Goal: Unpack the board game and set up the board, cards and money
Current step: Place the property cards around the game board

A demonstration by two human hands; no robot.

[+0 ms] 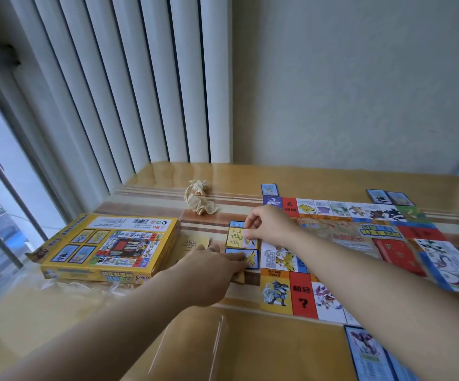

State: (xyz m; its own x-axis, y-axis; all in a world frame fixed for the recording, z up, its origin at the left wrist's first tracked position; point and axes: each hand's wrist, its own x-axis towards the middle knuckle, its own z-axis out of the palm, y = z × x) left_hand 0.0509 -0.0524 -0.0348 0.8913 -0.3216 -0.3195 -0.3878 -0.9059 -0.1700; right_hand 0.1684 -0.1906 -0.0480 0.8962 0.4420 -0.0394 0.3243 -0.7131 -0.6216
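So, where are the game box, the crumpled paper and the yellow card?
game box (110,246), head view, middle of its printed top face.
crumpled paper (199,199), head view, centre of the wad.
yellow card (236,237), head view, its uncovered left half.

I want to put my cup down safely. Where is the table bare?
Bare: the strip between board and wall, and the near edge before the yellow box. Crowded: between box and board, where left hand and right hand handle cards.
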